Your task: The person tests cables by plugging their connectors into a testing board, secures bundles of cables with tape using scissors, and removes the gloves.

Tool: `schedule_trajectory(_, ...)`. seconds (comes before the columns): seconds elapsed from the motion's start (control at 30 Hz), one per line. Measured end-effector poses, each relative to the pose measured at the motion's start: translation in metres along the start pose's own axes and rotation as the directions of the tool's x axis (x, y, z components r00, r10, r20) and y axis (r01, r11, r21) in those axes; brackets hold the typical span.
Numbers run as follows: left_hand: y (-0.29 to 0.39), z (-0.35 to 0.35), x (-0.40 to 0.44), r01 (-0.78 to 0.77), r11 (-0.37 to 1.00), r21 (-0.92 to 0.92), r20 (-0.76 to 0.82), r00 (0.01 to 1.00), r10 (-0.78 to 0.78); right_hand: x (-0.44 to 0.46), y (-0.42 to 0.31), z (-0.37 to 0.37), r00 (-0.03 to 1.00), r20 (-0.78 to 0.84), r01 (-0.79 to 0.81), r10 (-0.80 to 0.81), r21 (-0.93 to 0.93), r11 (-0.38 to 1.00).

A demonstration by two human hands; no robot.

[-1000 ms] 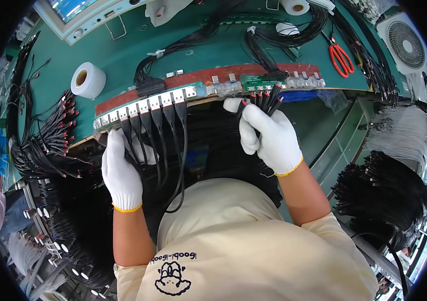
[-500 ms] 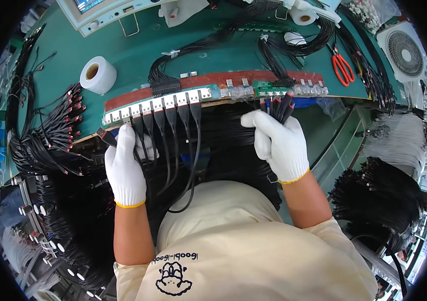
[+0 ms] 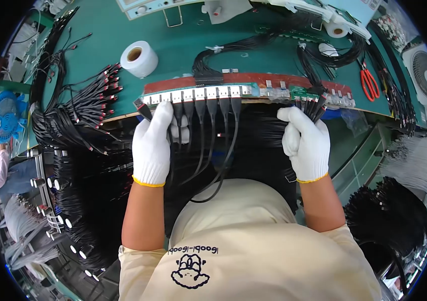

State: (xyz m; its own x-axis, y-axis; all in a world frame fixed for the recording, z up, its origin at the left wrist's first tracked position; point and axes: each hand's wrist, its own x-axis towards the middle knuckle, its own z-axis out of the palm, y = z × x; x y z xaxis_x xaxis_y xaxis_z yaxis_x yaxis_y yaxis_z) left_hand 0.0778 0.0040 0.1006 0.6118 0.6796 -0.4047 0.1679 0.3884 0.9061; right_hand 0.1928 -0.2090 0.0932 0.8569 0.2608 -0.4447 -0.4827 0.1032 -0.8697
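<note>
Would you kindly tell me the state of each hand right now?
Left hand: closed, holding a black cable.
Right hand: closed, holding several black cables.

Right hand (image 3: 308, 138) partly hiding cables (image 3: 314, 107), device (image 3: 154, 6) cropped

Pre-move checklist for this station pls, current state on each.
1. Gloves on left hand and right hand: ok.
2. Loose plug beside left hand seated in white connector strip: not ok, it tilts away.
3. Bunch of plugs gathered at right hand: ok.
4. Black cables at the strip fully pushed in: cannot tell.
5. Red pliers clear of both hands: ok.
</note>
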Motion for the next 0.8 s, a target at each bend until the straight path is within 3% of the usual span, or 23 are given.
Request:
schedule_trajectory(0.07,0.002,-0.012,0.000,-0.040,0.998,0.054,0.098,0.995,0.035,-0.003,0.001,0.000,1.000,-0.022,-0.013,0.012,-0.005,1.000)
schedule_trajectory(0.1,0.006,-0.011,-0.003,-0.129,0.960,0.247,-0.002,0.991,0.134,-0.004,0.001,0.001,0.999,-0.032,-0.016,0.015,-0.005,1.000)
schedule_trajectory(0.2,-0.012,-0.026,-0.002,-0.220,0.945,0.243,-0.035,0.971,0.235,-0.013,0.002,0.005,0.998,-0.046,-0.047,0.042,-0.119,0.992)
schedule_trajectory(0.33,-0.005,-0.026,-0.009,-0.016,0.978,0.206,0.031,0.999,0.010,-0.001,0.002,0.001,1.000,-0.013,-0.016,0.016,-0.035,0.999)
schedule_trajectory(0.4,-0.009,-0.029,0.000,-0.171,0.901,0.399,0.104,0.985,0.141,0.001,0.003,-0.001,1.000,-0.022,0.009,-0.009,-0.010,1.000)
schedule_trajectory(0.47,-0.012,-0.032,0.005,-0.167,0.905,0.392,0.125,0.984,0.127,-0.002,0.002,0.003,0.999,-0.054,-0.002,0.002,0.000,1.000)
schedule_trajectory(0.57,-0.018,-0.027,0.011,0.067,0.998,-0.018,0.094,0.993,-0.065,-0.004,0.002,0.001,0.999,-0.044,-0.006,0.002,-0.086,0.996)
schedule_trajectory(0.6,-0.018,-0.021,0.011,0.093,0.994,-0.060,0.026,0.995,-0.091,-0.004,0.001,0.000,0.997,-0.061,-0.047,0.040,-0.115,0.992)
schedule_trajectory(0.67,-0.006,-0.013,0.009,0.050,0.986,-0.161,0.149,0.989,-0.026,0.000,-0.002,-0.002,0.998,-0.013,-0.056,0.055,-0.081,0.995)
schedule_trajectory(0.7,-0.006,0.006,0.007,-0.015,0.982,-0.191,-0.071,0.997,0.001,-0.001,-0.002,-0.004,0.998,-0.011,-0.065,0.064,-0.045,0.997)
schedule_trajectory(0.77,-0.011,-0.009,0.012,0.001,0.992,-0.124,0.063,0.998,0.007,0.000,-0.003,-0.004,0.998,-0.009,-0.067,0.067,-0.018,0.998)
schedule_trajectory(0.8,-0.014,-0.013,0.014,0.033,0.992,-0.121,0.055,0.998,-0.026,-0.001,-0.004,-0.003,0.998,-0.015,-0.065,0.064,-0.026,0.998)
